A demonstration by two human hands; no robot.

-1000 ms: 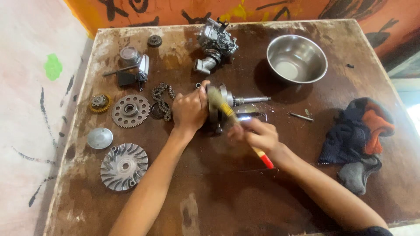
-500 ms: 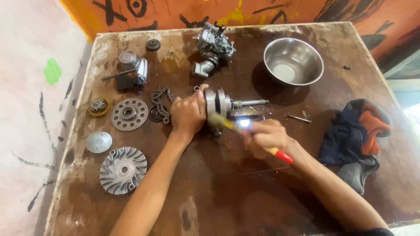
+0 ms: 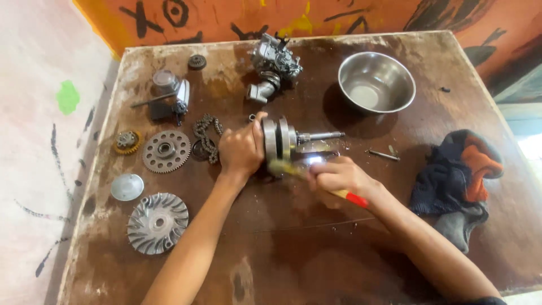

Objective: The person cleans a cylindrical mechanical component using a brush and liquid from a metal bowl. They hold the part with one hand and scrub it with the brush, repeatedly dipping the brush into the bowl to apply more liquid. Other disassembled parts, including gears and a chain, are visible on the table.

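A: Right hand (image 3: 339,176), nearest us, fingers closed round the brush (image 3: 293,169), bristles pointing left at the crankshaft's (image 3: 282,138) lower edge.

B: Left hand (image 3: 241,149) clamps its left end; shaft runs rightward along the tabletop (image 3: 282,254), steel bowl (image 3: 376,82) beyond.

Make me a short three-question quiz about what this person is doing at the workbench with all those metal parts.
1. True or false: the left hand rests on the crankshaft.
2. What does the right hand hold? A) a wrench B) a brush with a yellow and red handle C) the rag
3. Which part lies nearest the front left corner of the table?

Key:
1. True; it grips the left end of the crankshaft.
2. B; the bristles sit at the lower edge of the crankshaft.
3. The finned pulley disc, with the small round cap just behind it.
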